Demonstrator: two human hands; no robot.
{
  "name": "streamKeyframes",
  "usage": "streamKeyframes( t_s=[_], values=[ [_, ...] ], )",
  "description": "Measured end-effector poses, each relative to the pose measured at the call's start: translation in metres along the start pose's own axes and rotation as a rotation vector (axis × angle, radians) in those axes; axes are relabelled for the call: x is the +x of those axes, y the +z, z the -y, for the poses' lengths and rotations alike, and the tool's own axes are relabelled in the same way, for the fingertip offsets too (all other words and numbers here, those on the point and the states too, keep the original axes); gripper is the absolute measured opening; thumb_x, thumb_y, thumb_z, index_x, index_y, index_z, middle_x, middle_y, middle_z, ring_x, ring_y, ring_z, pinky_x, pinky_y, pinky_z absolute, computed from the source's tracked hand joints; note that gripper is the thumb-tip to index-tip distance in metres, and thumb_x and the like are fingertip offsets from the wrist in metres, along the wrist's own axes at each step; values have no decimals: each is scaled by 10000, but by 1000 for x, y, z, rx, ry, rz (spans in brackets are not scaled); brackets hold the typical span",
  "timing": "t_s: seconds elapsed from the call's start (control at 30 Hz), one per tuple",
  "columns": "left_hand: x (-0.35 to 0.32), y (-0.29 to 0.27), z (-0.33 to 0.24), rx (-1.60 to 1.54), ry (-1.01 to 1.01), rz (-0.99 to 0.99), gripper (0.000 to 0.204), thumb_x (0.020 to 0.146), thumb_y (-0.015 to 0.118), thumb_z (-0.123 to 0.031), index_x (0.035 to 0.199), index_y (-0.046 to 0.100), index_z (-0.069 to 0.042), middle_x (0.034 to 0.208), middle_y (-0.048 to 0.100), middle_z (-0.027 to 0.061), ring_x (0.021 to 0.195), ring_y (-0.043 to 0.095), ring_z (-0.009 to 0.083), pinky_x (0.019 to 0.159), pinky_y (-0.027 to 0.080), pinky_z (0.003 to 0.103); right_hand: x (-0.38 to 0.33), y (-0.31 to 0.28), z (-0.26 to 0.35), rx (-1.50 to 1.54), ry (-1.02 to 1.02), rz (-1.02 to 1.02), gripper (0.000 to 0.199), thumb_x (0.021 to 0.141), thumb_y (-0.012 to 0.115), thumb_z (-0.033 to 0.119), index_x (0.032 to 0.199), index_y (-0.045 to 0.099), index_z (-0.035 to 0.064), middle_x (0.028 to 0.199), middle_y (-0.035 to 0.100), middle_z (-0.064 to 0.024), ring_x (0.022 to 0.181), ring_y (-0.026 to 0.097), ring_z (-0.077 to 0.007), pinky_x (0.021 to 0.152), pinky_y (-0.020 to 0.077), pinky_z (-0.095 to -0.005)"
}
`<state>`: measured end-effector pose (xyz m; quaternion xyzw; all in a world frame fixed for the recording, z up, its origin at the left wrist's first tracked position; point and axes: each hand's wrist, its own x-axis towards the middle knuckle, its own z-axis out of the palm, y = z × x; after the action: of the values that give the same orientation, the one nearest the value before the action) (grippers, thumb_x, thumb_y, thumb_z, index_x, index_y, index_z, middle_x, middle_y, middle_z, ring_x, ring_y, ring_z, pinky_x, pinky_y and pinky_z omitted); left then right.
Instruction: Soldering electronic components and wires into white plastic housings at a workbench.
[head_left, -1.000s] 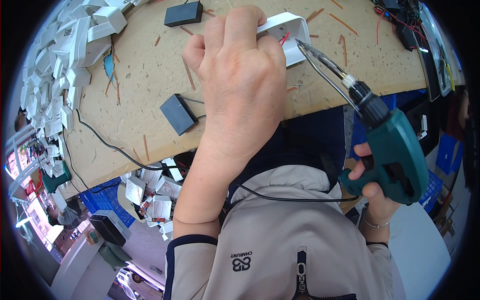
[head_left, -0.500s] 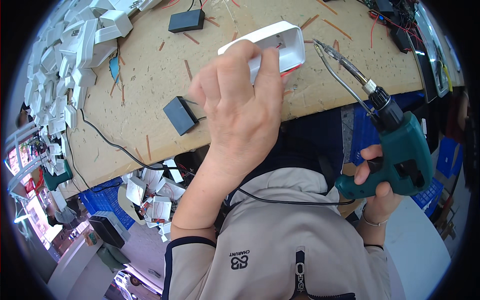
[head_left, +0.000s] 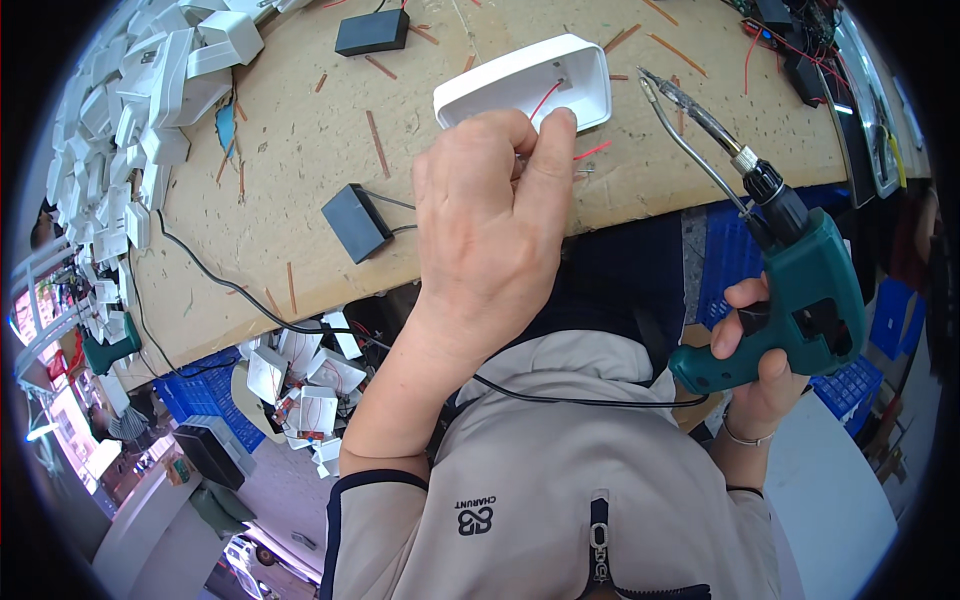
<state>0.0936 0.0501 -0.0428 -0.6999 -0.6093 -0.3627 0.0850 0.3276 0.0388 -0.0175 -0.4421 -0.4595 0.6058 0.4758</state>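
A white open plastic housing lies tilted on the bench, its hollow side facing me. From a small metal contact inside it, a thin red wire runs to my left hand. That hand's thumb and forefinger are pinched together on the wire, and its loose end sticks out to the right. The knuckles hide part of the housing's lower wall. My right hand grips a green pistol-shaped soldering gun off the bench's right edge. Its tip and curved feed tube point up and left, apart from the housing.
A black box with leads lies left of my hand; another black box sits farther back. White housings pile up at the left. Copper-coloured strips are scattered over the wooden bench. A black cord crosses my lap.
My left hand has drawn slightly down out of the housing, with the red wire now stretched from the contact. The soldering gun has shifted only slightly.
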Motion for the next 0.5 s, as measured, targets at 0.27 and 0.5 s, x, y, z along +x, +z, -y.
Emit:
streamKeyframes(
  t_s=[0.27,0.5],
  values=[
    [-2,5,7,-147,78,-138,295,620,600,-30,914,614,-49,759,498,14,645,474,152,572,338,298,2,-5,-4,0,-11,81,660,711,681,346,1145,404,-67,980,551,-196,617,582,-141,542,501,-231],
    [4,-2,3,-26,59,-93,223,652,665,-12,869,642,-59,744,518,23,639,479,136,597,334,240,1,-6,-4,-17,-16,92,668,703,687,349,1144,402,-65,976,553,-197,616,587,-147,534,502,-233]
  ],
)
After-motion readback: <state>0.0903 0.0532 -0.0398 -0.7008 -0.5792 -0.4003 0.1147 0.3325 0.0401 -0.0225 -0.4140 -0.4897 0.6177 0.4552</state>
